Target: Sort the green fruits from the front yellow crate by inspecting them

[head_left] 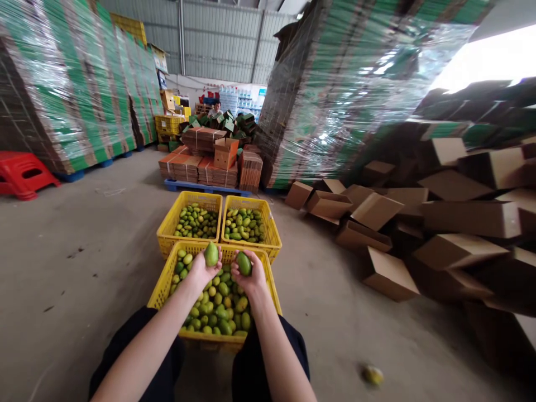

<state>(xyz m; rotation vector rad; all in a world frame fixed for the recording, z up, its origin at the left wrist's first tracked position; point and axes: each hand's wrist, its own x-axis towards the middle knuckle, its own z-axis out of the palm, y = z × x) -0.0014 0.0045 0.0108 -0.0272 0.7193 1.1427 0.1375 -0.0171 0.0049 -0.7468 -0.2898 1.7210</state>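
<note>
Over the far half of the nearest yellow crate (161, 287), my left hand (205, 271) holds a green mango (211, 254), its fingers curled beneath and around the fruit. A darker green mango (243, 263) sits in my right hand (253, 277), the fingers wrapped around it. Both fruits are raised above the loose green and yellowish mangoes (218, 307) that fill the crate. Two more yellow crates of mangoes, a left one (164, 226) and a right one (272, 230), stand directly behind the near crate.
Empty cardboard boxes (389, 273) lie heaped on the right. Bundled flat cartons (184, 167) rest on a blue pallet (201, 188). Tall wrapped stacks (318, 95) flank the aisle. A red stool (27, 170) stands left; a lone mango (372, 375) lies on the floor. One person (215, 109) is far back.
</note>
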